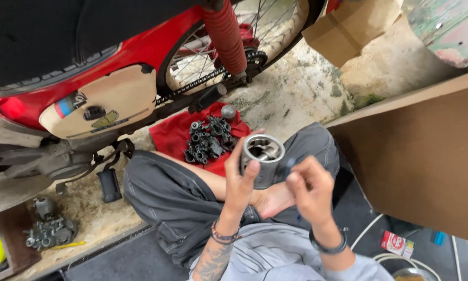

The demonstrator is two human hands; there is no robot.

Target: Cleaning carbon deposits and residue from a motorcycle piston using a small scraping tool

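The piston (262,158) I'm holding is a short metal cylinder, dull silver-grey, hollow, its open end turned up toward me so the inner bosses show in shadow; the rim is bright and smooth. It sits above my crossed legs, over my bare foot (275,200), clear of the floor.

Room around it is tight: the red motorbike (140,47) stands just ahead with its rear wheel (244,26) and chain (208,78), a brown board (416,156) walls off my right side, and a red cloth (174,135) with a heap of dark sockets (210,138) lies on the concrete between my knees and the wheel. A carburettor (49,229) rests on the floor well off to my left.

My left hand (239,179) is closed around the piston's near side, thumb up against its wall, fingers curled behind. My right hand (309,190) is just beside it on the right, fingers pinched together on something small and dark that I can't make out
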